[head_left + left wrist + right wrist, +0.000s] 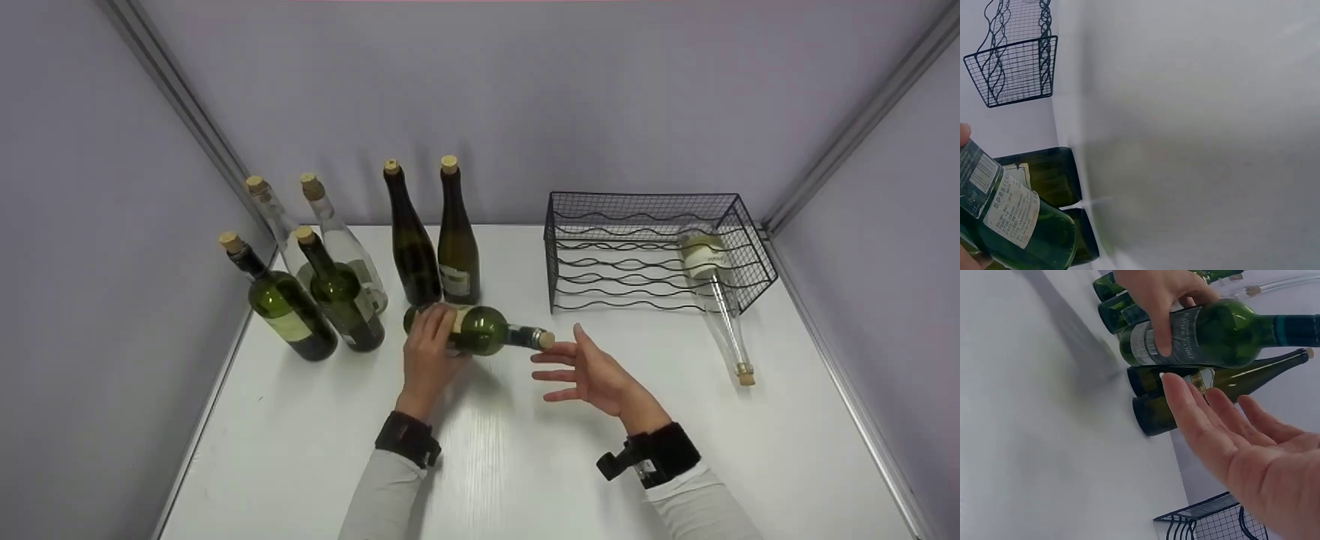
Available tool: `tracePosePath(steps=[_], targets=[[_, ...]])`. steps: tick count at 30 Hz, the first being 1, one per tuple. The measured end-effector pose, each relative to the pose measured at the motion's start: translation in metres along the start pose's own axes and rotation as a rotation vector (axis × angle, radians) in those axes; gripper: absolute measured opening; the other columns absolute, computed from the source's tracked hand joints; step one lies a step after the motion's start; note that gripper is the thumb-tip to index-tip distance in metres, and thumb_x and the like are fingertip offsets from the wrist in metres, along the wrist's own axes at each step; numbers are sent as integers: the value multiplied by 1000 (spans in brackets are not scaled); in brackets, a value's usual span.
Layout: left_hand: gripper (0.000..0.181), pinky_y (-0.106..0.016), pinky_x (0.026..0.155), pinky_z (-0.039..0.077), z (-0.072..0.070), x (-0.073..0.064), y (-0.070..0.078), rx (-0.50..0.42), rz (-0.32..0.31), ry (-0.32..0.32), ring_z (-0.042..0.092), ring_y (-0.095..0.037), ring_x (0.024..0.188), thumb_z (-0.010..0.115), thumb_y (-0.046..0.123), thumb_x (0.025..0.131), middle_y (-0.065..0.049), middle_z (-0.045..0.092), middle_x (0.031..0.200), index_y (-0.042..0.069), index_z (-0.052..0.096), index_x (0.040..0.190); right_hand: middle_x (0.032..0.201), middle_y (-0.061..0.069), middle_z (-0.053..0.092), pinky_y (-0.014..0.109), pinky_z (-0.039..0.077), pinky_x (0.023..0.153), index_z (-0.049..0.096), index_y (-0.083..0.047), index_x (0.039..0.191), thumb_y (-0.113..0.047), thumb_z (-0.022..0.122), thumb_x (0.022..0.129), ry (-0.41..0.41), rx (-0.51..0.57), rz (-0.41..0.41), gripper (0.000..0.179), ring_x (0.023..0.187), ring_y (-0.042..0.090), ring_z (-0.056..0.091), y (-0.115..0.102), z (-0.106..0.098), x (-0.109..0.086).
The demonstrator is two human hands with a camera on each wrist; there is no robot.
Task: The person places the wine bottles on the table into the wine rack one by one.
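A green wine bottle [482,331] with a cork lies sideways in the grip of my left hand [430,346], its neck toward the right. In the right wrist view, the left thumb and fingers wrap the bottle's labelled body [1230,334]. The left wrist view shows its base end and a white back label [1014,211]. My right hand [600,375] is held palm up with fingers spread, close to the corked neck [529,337], and holds nothing.
A black wire rack [551,255] stands at the back right, with a clear corked bottle [703,259] lying in it, neck forward. Two dark bottles [411,251] stand behind the left hand. At the left stand two clear bottles [349,247] and two green bottles [289,315].
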State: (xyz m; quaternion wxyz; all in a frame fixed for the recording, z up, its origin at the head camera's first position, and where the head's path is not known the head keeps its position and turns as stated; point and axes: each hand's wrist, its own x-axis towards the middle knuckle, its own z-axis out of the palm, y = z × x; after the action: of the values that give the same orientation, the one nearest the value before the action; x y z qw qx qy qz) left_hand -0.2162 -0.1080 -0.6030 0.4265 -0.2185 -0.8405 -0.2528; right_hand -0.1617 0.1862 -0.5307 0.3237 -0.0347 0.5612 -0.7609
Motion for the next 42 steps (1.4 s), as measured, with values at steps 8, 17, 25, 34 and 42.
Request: tracePosePath(steps=[8, 17, 25, 34, 42], targets=[[81, -59, 100, 41, 2, -7, 3, 64, 116, -79, 57, -35, 114, 98, 26, 51, -12, 63, 120, 9, 64, 122, 132, 25, 54, 57, 50, 90, 52, 4, 132, -60, 27, 102, -68, -8, 45, 76, 123, 43, 53, -9, -9, -5], [69, -62, 100, 37, 4, -7, 9, 59, 177, -129, 55, -36, 115, 95, 22, 59, -12, 61, 120, 15, 65, 121, 108, 23, 67, 34, 58, 64, 53, 10, 131, -55, 38, 102, -52, -313, 70, 72, 81, 24, 70, -10, -12, -1], [62, -64, 101, 34, 6, -7, 21, 60, 244, -155, 54, -35, 114, 90, 17, 63, -11, 61, 118, 18, 66, 121, 89, 15, 64, 29, 52, 49, 63, -4, 106, -50, 56, 97, 92, -810, 41, 47, 60, 17, 62, 0, -3, 6], [60, -61, 99, 38, 7, -5, 36, 97, 282, -160, 57, -33, 108, 88, 21, 66, -9, 62, 115, 21, 66, 122, 78, 1, 65, 30, 47, 49, 70, -7, 105, -51, 61, 94, 188, -999, -52, 46, 58, 15, 58, 9, -5, 6], [66, -61, 101, 37, 4, -2, 49, 84, 269, -176, 56, -32, 111, 91, 23, 61, -8, 63, 117, 19, 66, 122, 83, -2, 69, 32, 49, 58, 77, -11, 100, -52, 65, 89, 277, -1011, -140, 44, 70, 19, 64, 12, -13, -3]])
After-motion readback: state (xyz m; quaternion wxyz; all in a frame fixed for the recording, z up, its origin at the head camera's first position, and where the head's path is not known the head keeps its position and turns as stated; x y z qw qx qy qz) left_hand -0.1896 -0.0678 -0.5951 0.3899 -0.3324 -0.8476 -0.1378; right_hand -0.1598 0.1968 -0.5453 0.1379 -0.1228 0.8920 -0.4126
